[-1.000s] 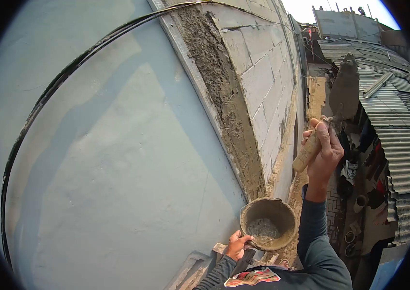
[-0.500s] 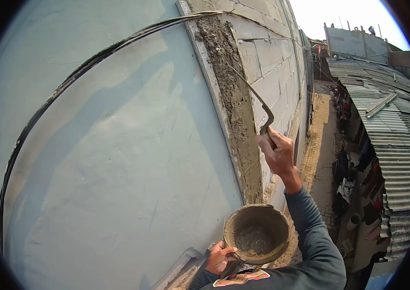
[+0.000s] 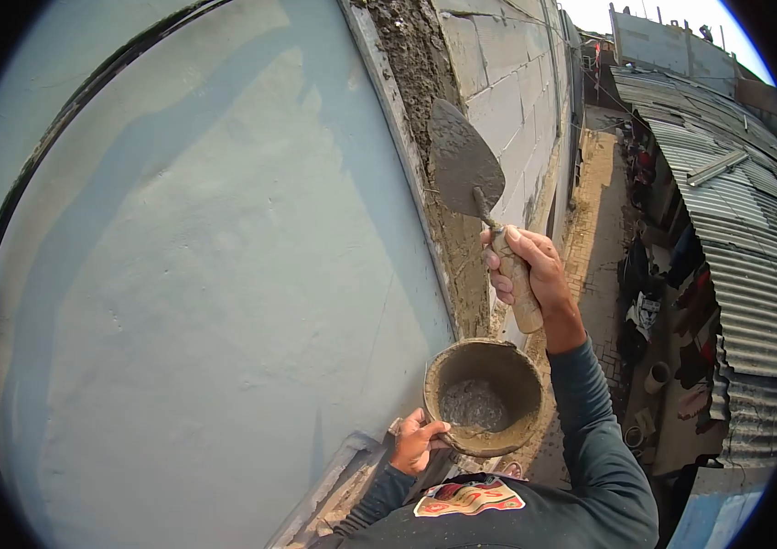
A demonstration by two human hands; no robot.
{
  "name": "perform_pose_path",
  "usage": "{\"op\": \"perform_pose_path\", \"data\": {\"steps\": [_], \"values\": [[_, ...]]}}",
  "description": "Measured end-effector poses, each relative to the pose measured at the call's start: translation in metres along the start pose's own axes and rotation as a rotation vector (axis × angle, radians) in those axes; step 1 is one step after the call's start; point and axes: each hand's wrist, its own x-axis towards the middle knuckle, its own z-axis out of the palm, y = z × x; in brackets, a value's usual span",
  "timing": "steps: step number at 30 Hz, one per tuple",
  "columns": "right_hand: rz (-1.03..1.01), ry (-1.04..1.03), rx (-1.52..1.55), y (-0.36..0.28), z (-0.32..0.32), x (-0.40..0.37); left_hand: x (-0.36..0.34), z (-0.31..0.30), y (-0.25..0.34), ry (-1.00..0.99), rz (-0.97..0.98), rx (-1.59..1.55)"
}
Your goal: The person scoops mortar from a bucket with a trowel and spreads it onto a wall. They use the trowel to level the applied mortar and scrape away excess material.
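Observation:
My right hand (image 3: 535, 270) is wrapped round the pale wooden handle of a pointing trowel (image 3: 464, 157). The trowel's mortar-smeared blade points up and left, its flat face toward me, in front of the mortar strip (image 3: 414, 78) on the wall. Below, my left hand (image 3: 418, 443) grips the rim of a round, mortar-crusted bucket (image 3: 528, 384), thumb over the edge. Wet grey mortar (image 3: 474, 405) lies in its bottom. A straight batten (image 3: 398, 128) runs along the left edge of the strip.
The smooth pale-blue wall (image 3: 215, 274) fills the left, with black cables (image 3: 50, 151) across it. Right of the strip is a block wall (image 3: 507, 101). Far below run a paved alley (image 3: 594, 220) and a corrugated roof (image 3: 745, 256).
My right hand has drawn the trowel down from the strip and turned it, so the blade now shows its broad face instead of its edge. The view has tilted downward.

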Motion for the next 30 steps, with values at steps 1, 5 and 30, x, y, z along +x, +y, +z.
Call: {"op": "perform_pose_path", "data": {"steps": [1,5,30], "values": [[0.054,-0.059,0.126,0.004,0.006,0.012,-0.001,0.003,0.001,0.005,-0.005,-0.002],[0.081,-0.203,0.412,0.029,0.026,0.041,-0.001,-0.001,-0.009,0.016,0.015,-0.010],[-1.006,0.766,-0.148,-0.039,0.072,0.096,-0.004,0.000,-0.001,0.007,-0.022,0.045]]}}
